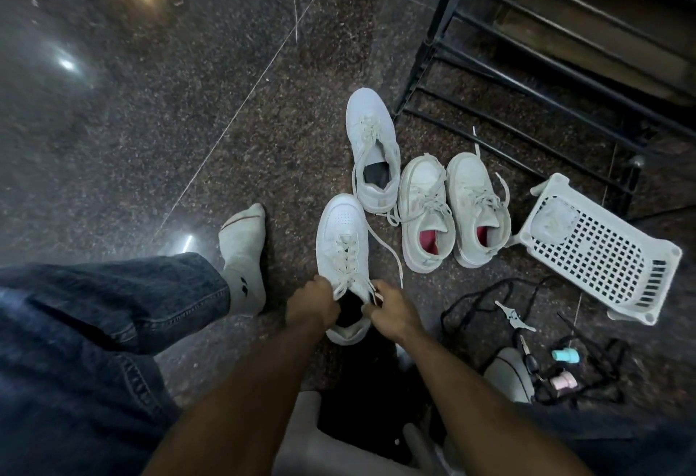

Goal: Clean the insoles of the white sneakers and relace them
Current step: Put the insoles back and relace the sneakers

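Both the left hand [312, 302] and right hand [391, 308] pinch the limp, slippery laces at the collar of the nearest white sneaker [341, 246], a light shoe best steadied by its stiffer heel.

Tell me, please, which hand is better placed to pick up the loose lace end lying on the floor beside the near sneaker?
Probably the right hand. The loose lace end lies on the floor at the right side of the near sneaker, close to that hand. The left hand grips the lace on the far side.
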